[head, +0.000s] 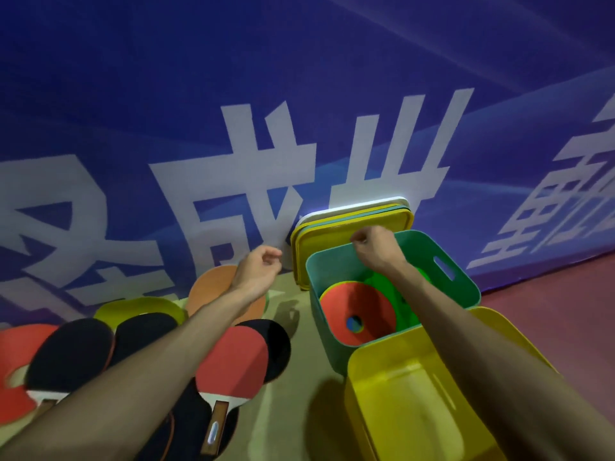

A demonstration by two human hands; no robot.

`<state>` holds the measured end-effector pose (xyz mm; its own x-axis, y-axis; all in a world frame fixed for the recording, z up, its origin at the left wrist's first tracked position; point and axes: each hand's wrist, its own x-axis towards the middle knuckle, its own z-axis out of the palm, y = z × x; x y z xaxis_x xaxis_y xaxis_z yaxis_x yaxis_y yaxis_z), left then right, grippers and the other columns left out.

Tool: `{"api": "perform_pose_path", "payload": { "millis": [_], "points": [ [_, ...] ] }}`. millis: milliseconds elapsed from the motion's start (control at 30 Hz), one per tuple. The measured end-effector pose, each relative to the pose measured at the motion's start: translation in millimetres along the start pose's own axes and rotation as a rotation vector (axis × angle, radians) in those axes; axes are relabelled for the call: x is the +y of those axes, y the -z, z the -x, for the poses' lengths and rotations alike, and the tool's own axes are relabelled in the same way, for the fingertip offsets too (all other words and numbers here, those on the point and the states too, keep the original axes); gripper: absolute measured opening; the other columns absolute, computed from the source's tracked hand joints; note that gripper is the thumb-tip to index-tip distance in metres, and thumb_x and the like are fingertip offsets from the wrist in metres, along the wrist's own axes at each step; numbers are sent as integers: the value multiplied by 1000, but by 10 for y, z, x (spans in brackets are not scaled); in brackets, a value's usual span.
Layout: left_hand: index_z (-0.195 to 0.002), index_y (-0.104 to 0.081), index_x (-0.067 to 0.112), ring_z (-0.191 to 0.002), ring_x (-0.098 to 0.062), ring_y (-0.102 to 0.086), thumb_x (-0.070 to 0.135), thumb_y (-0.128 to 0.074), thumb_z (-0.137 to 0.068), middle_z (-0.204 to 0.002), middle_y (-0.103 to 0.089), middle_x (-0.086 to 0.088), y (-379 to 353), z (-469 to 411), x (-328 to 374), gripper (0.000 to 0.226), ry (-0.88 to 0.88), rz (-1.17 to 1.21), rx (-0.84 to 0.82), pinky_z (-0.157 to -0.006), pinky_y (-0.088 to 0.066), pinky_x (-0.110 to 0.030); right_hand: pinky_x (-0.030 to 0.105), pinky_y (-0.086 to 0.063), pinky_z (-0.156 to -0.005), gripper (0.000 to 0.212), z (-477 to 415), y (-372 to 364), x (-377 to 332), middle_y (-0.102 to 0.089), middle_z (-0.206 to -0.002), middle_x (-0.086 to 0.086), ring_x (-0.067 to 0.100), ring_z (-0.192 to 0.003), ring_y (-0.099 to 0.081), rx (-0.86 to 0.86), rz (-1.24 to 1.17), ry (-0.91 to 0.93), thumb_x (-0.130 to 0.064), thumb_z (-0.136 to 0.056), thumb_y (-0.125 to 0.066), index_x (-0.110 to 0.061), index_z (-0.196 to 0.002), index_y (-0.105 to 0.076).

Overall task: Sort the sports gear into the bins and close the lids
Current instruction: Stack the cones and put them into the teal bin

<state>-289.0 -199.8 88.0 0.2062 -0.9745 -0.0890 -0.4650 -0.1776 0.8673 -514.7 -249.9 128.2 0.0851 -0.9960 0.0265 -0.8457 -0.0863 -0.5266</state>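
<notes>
1. Blue banner wall (299, 78) behind, gear on the floor (293, 410).
2. Green bin (462, 287), right under the fingers of the right hand (372, 242), already has discs (357, 314) in it. The yellow bin (399, 410) looks empty.
3. Paddles (233, 357) below the fingers of the left hand (258, 271) look unsorted. Lids (319, 241) lean just past the right fingers, none on yet.
4. Left fingers loosely curled, empty. Right fingers curled, can't tell if they're holding anything.

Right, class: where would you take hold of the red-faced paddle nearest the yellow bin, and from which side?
By its wooden handle, from above on the near side. The red-faced paddle lies flat, face up, so its blade offers little edge to grip, while the handle points toward the person and lies uncovered.
</notes>
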Motion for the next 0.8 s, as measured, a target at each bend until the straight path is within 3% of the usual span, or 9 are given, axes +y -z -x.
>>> {"api": "perform_pose_path", "payload": {
  "millis": [233, 367, 667, 800],
  "points": [
    [-90, -63, 29, -92, -18, -64, 14, -60, -86, -96, -68, 3, 738, -71, -546, 17, 95, -4, 137, -87, -50, -34, 35, -49, -86, 23, -128, -606, -740, -70, -107, 16, 33, -101, -63, -131, 5, 177, -10, -87, -53, -5, -101, -72],
    [-94, -63, 21, -92, -19, -62, 6, -59, -86, -100, -67, -4, 1100, -96, -882, 18, 163, 3, 211, -85, -47, -31, 31, -48, -89, 26, -259, -988, -1028, -69, -113, 12, 28, -104, -63, -203, -9, 191, -9, -88, -52, -8, -109, -68],
    [-104, -64, 10, -92, -16, -58, 8, -60, -87, -99, -63, -2, 1378, -288, -1503, 17, 279, -82, 182, -78, -39, -21, 36, -53, -86, 24, -486, -1812, -1199, -70, -107, 10, 28, -97, -65, -315, -23, 67, -23, -90, -50, -16, -105, -67],
    [-95, -64, 12, -92, -22, -62, 11, -68, -82, -90, -64, -3, 1321, -466, -1828, 13, 370, -139, 159, -77, -43, -24, 37, -52, -85, 25, -535, -2059, -1075, -69, -108, 13, 30, -99, -63, -349, 20, 13, -25, -89, -54, -12, -106, -67]
  ]
}}
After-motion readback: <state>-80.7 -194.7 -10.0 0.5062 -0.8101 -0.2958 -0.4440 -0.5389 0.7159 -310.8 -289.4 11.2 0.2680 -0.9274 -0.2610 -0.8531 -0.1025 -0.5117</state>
